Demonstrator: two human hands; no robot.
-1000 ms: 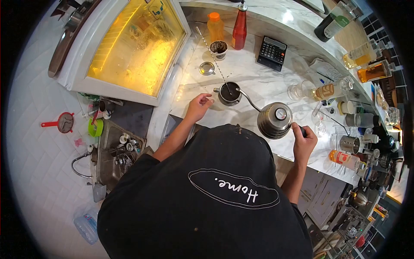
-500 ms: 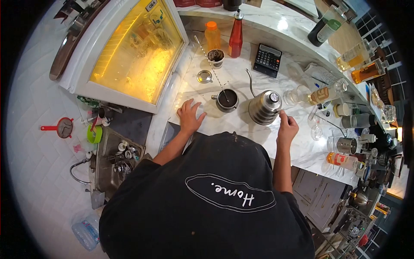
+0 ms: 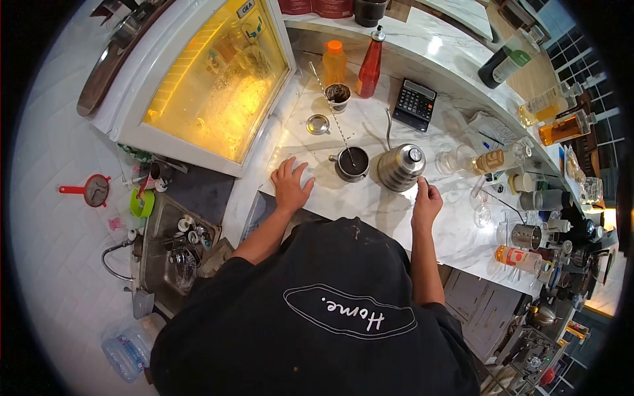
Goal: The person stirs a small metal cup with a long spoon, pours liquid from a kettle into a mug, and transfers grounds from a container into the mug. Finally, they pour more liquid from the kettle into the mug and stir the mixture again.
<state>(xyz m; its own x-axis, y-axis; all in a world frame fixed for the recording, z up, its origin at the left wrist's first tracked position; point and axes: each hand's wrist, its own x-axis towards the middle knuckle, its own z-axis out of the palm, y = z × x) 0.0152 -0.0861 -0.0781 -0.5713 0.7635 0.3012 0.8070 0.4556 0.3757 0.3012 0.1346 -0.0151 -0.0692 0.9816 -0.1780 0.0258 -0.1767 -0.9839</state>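
My right hand (image 3: 426,203) is closed at the handle side of a steel gooseneck kettle (image 3: 398,173), whose thin spout points away from me. Left of the kettle is a metal cup (image 3: 351,165) of dark liquid. A long twisted bar spoon (image 3: 335,109) stands tilted in it. My left hand (image 3: 290,188) rests on the marble counter (image 3: 323,198) near the front edge, holding nothing, fingers spread. Beyond the cup are a small round metal lid (image 3: 317,125) and a small tub (image 3: 337,97) with dark contents.
An orange bottle (image 3: 335,63), a red bottle (image 3: 371,66) and a calculator (image 3: 415,104) stand at the back. Glassware and a labelled bottle (image 3: 495,160) line the right side. A lit glass-door fridge (image 3: 218,79) and a sink (image 3: 158,264) are to the left.
The view has shifted slightly. My right hand and the kettle have moved a little left, closer to the metal cup. My left hand stays spread on the counter.
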